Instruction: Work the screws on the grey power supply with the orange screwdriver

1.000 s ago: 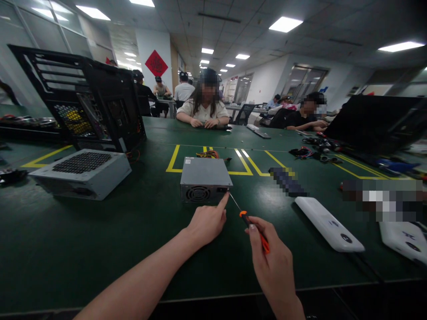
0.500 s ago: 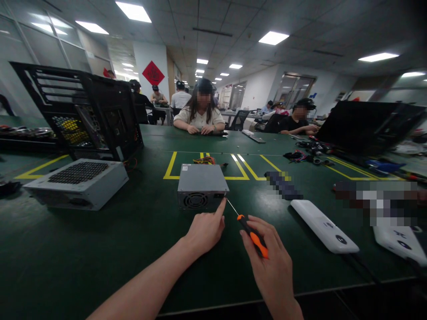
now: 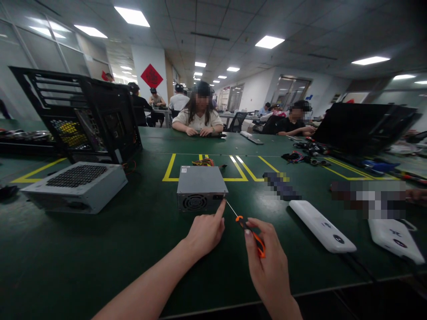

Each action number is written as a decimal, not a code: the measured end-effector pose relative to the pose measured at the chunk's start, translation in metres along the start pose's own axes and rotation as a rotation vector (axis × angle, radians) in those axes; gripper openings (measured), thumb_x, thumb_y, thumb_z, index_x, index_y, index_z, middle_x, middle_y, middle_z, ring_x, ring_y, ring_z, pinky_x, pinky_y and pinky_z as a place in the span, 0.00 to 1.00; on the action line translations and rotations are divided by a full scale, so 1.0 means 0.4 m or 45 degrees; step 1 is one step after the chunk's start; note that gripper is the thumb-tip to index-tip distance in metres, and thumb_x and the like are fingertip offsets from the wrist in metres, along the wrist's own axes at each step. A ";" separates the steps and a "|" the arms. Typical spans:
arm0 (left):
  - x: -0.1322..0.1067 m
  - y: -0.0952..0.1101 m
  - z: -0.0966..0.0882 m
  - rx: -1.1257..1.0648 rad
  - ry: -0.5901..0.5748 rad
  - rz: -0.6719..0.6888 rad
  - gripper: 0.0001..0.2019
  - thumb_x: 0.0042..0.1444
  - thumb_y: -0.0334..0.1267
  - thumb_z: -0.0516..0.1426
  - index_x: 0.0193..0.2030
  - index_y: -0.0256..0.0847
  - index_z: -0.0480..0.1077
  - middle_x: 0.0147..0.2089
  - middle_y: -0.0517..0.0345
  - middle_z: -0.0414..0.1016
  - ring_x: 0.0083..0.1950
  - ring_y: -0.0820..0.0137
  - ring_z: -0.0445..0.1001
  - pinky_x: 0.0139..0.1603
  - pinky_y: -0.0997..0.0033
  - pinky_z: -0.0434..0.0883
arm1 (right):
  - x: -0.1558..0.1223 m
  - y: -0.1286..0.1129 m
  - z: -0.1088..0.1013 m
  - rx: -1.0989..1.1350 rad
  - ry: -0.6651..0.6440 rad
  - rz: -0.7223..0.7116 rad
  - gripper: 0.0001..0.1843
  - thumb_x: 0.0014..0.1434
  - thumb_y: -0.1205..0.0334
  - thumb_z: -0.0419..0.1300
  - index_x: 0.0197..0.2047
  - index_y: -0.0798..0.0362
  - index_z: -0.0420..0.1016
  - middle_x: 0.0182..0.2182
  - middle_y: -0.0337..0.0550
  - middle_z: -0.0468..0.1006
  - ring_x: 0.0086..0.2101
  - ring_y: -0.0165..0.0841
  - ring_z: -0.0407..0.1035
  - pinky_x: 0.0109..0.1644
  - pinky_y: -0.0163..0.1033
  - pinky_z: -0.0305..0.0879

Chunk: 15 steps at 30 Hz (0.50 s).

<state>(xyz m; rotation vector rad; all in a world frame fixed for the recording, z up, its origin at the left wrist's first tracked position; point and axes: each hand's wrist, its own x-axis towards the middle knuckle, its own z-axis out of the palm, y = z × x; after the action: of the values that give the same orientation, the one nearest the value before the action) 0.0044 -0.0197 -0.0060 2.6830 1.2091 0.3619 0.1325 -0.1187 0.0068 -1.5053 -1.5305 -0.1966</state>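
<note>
In front of me a grey computer power supply [image 3: 202,180] stands on the green table, its fan grille facing me and its bundled coloured wires [image 3: 203,162] behind. My left hand [image 3: 205,233] stretches its index finger to the lower right of that face, near the socket; the other fingers are curled, and the thumb is apart. A screwdriver [image 3: 240,221] with an orange and black handle is gripped by my right hand [image 3: 268,258]. Its thin shaft slants up and left, the tip meeting the power supply's right edge beside my left fingertip. Any screw there is too small to see.
A second power supply [image 3: 76,186] lies at left, before a black computer case [image 3: 83,115]. White power banks [image 3: 322,226] with cables lie at right. Opposite sits a person [image 3: 198,115]. Cables [image 3: 296,155] and another black case [image 3: 363,129] are at far right.
My right fingers have shifted around the screwdriver's handle, with the thumb now higher on it. My left hand and the power supply stay in place; the view has moved slightly.
</note>
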 end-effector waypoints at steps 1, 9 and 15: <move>0.000 0.001 0.000 0.003 -0.003 -0.001 0.28 0.60 0.38 0.40 0.65 0.40 0.31 0.35 0.54 0.74 0.33 0.65 0.74 0.33 0.67 0.67 | 0.001 0.000 -0.002 -0.001 -0.001 0.017 0.11 0.58 0.64 0.48 0.45 0.52 0.62 0.39 0.46 0.70 0.36 0.33 0.69 0.35 0.38 0.68; 0.000 0.007 0.002 0.042 0.002 -0.028 0.28 0.60 0.39 0.41 0.65 0.39 0.32 0.35 0.54 0.75 0.34 0.65 0.74 0.34 0.67 0.68 | 0.013 -0.011 -0.005 -0.092 -0.023 -0.152 0.12 0.55 0.67 0.53 0.44 0.50 0.64 0.36 0.44 0.72 0.34 0.34 0.67 0.37 0.41 0.66; -0.002 0.004 0.001 0.092 0.001 -0.026 0.30 0.59 0.39 0.42 0.64 0.39 0.30 0.33 0.54 0.75 0.32 0.64 0.75 0.31 0.67 0.68 | 0.011 -0.008 -0.007 -0.019 -0.014 0.048 0.13 0.58 0.64 0.49 0.48 0.51 0.60 0.40 0.46 0.71 0.36 0.33 0.70 0.37 0.38 0.68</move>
<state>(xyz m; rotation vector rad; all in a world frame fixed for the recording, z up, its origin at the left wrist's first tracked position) 0.0054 -0.0213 -0.0059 2.7286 1.2729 0.3230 0.1323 -0.1184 0.0128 -1.5479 -1.5113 -0.1779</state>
